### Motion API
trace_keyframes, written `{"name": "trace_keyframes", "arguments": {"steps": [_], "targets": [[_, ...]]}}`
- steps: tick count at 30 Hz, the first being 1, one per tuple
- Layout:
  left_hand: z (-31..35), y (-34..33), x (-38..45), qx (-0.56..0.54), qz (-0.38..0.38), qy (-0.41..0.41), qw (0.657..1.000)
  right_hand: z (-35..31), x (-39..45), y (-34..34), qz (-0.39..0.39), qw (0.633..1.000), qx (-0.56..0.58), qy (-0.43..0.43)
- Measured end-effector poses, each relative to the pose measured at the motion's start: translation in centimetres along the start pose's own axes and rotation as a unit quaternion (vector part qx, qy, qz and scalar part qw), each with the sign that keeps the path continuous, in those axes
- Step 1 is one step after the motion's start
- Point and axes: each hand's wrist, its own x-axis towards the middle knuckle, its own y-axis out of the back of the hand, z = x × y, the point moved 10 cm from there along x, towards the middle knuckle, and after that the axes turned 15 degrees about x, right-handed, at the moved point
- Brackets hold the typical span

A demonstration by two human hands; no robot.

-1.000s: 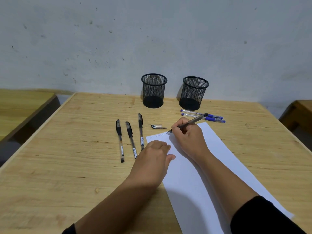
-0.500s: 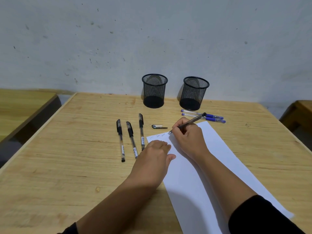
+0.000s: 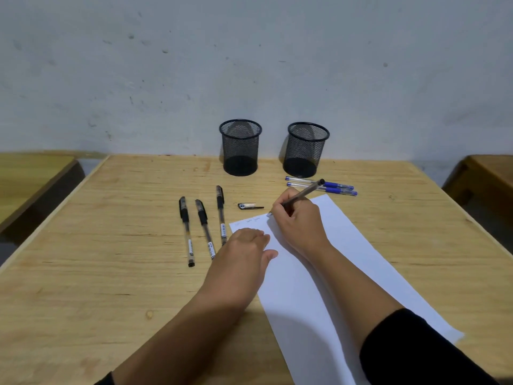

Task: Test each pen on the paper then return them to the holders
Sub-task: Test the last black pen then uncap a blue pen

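Observation:
My right hand (image 3: pixel 298 220) grips an uncapped black pen (image 3: pixel 305 191), its tip touching the top edge of the white paper (image 3: pixel 347 273) beside a few small scribbles. My left hand (image 3: pixel 241 257) lies flat, pressing down the paper's left corner, holding nothing. The pen's cap (image 3: pixel 249 206) lies on the table just above the paper. Three capped black pens (image 3: pixel 204 226) lie side by side left of the paper. Two blue pens (image 3: pixel 327 187) lie in front of the right mesh holder (image 3: pixel 306 148). The left mesh holder (image 3: pixel 240 145) stands beside it; both look empty.
The wooden table (image 3: pixel 97 259) ends at a grey wall behind the holders. Another wooden table (image 3: pixel 27 173) stands to the left across a gap, and a further wooden edge (image 3: pixel 488 173) shows at the right.
The pen tip has shifted slightly rightward along the paper's top edge while writing. My left hand has stayed on the paper.

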Motion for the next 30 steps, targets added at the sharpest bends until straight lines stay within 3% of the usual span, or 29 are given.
{"name": "trace_keyframes", "arguments": {"steps": [16, 21, 24, 26, 30], "targets": [[0.3, 0.6, -0.3, 0.010, 0.014, -0.003, 1.000, 0.9, 0.1, 0.8, 0.041, 0.999, 0.010, -0.027], [-1.1, 2.2, 0.9, -0.032, 0.050, 0.018, 0.998, 1.4, 0.4, 2.2, 0.082, 0.989, 0.107, -0.067], [-3.8, 4.0, 3.6, -0.061, 0.104, 0.085, 0.989, 1.3, 0.6, 2.4, 0.096, 0.953, 0.267, -0.104], [-5.4, 3.4, 5.8, -0.042, 0.067, 0.117, 0.990, 1.0, 0.8, 2.3, 0.094, 0.923, 0.349, -0.130], [-6.7, 0.9, 8.4, 0.016, -0.031, 0.127, 0.991, 0.4, 1.8, 2.2, 0.068, 0.936, 0.328, -0.110]]}}
